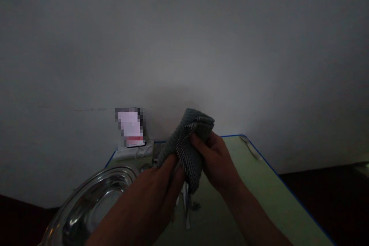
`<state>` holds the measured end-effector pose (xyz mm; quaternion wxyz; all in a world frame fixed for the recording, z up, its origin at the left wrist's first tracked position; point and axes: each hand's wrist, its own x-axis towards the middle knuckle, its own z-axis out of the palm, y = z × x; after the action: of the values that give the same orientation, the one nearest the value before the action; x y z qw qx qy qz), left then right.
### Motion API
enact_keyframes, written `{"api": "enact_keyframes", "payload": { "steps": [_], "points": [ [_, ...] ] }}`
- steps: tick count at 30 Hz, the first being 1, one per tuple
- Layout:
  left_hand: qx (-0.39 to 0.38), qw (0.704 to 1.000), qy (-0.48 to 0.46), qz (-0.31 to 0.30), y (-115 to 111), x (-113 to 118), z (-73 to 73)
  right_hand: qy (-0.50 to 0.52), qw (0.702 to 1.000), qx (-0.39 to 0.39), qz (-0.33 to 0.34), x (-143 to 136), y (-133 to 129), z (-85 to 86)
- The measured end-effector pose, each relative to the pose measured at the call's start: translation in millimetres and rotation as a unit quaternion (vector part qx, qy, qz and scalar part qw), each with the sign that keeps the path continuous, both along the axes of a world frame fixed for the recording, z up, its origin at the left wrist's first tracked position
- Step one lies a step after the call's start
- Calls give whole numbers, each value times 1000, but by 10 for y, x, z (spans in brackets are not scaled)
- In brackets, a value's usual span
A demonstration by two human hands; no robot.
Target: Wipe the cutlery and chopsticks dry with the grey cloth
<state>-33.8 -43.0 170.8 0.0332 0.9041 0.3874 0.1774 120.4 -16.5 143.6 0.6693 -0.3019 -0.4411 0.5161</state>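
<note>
A folded grey-green cloth (191, 150) with a black-and-white checked strip is held up over the table, between both hands. My left hand (161, 184) grips its lower left side, fingers closed on the fabric. From the right, my right hand (217, 157) pinches the cloth with the thumb on top. Whether anything is wrapped inside the folds, I cannot tell. Below the cloth, a piece of metal cutlery (186, 211) shows in part on the table; its upper end is hidden.
A large shiny metal bowl (129, 173) stands at the left. Behind it a phone (131, 127) leans on the wall above a white power strip (134, 153). A fork or spoon (250, 148) lies near the back right corner of the green, blue-edged table (268, 192).
</note>
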Motion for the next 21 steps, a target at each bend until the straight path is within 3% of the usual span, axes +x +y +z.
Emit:
{"api": "enact_keyframes", "payload": {
  "steps": [4, 8, 12, 16, 21],
  "points": [
    [-58, 996, -50, 35, 12, -100, 73, -189, 981, 36, 0, 221, -29, 72],
    [-82, 996, -5, 21, 21, -228, 66, -401, 908, 54, 109, 404, -62, 137],
    [-82, 994, 66, 31, 21, -170, 59, -496, 862, 56, 90, 469, -87, 167],
    [-26, 998, 51, 20, -5, -49, 64, -485, 870, 55, 77, 445, -141, 188],
    [-7, 1000, -7, -11, -12, -29, 106, -467, 884, 37, -15, 364, -225, 229]
  ]
}}
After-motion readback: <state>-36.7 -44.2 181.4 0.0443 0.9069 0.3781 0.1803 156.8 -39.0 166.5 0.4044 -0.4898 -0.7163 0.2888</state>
